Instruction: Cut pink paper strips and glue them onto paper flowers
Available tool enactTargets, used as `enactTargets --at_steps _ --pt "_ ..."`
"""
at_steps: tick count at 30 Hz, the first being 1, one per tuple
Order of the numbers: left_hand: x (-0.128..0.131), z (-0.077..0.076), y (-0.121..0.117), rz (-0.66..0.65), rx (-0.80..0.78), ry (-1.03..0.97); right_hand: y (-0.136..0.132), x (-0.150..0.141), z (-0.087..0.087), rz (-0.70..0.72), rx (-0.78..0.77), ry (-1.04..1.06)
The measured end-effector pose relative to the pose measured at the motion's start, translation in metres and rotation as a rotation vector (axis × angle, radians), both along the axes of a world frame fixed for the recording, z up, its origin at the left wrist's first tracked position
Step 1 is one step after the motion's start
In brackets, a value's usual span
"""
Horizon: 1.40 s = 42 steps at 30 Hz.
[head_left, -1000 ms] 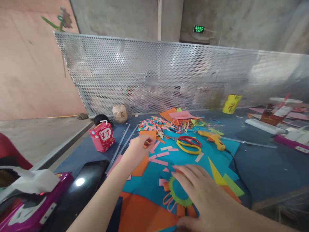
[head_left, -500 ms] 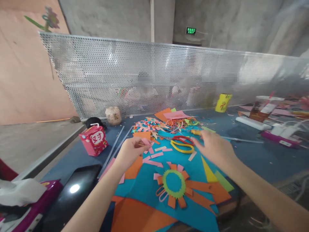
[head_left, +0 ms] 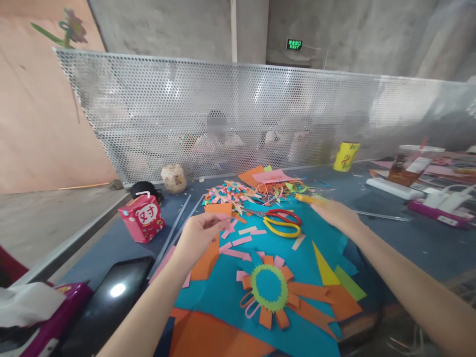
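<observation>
A small pink strip is pinched between the thumb and fingers of my left hand. More pink strips lie scattered just right of it on a blue sheet. My right hand is closed around a yellow glue gun, its nozzle pointing left; a clear stick shows behind the hand. Scissors with red and yellow handles rest between my hands. Closer to me lies a rosette with a green toothed ring, orange and pink loops, and orange tails.
A multicoloured finished-looking rosette and a heap of scraps lie farther back. Left are a red drink carton, a black phone and clear sticks. A yellow can and drink cup stand right, before a perforated metal screen.
My right hand has moved slightly right and closed around the glue gun, which it was reaching over before. My left hand keeps the pink strip in nearly the same place.
</observation>
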<state>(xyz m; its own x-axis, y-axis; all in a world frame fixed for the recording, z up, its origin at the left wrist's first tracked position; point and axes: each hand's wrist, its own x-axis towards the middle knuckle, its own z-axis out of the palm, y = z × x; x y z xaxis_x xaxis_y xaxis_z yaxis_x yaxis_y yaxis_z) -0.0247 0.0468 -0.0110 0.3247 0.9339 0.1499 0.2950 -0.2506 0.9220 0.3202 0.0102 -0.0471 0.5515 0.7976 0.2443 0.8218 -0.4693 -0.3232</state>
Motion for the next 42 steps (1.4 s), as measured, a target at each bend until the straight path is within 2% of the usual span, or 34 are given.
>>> enactTargets --at_steps 4,8,10,12,17,22,25,31,36,42 --pt "-0.001 0.001 0.000 0.110 0.034 -0.013 -0.005 -0.008 0.013 -0.022 -0.001 0.057" --pt "0.000 0.003 -0.003 0.119 0.000 -0.040 -0.016 -0.039 0.023 0.012 0.162 -0.026" --pt "0.001 0.002 -0.004 0.104 -0.077 -0.091 -0.021 -0.059 0.023 0.126 0.366 -0.133" --pt "0.001 0.001 -0.003 0.085 -0.158 -0.162 -0.025 -0.077 0.020 0.249 0.476 -0.214" --pt "0.002 -0.001 -0.002 0.091 -0.264 -0.241 -0.031 -0.102 0.011 0.443 0.538 -0.315" --pt "0.002 0.000 -0.002 0.076 -0.294 -0.254 -0.037 -0.111 0.010 0.623 0.525 -0.354" --pt "0.002 0.000 -0.003 0.070 -0.298 -0.260 -0.037 -0.114 0.012 0.675 0.546 -0.414" --pt "0.002 0.003 -0.005 0.071 -0.305 -0.267 -0.038 -0.114 0.011 0.711 0.591 -0.532" --pt "0.001 0.002 -0.003 0.086 -0.301 -0.255 -0.038 -0.114 0.010 0.700 0.592 -0.554" --pt "0.002 0.002 -0.003 0.093 -0.312 -0.264 -0.036 -0.113 0.009 0.726 0.662 -0.579"
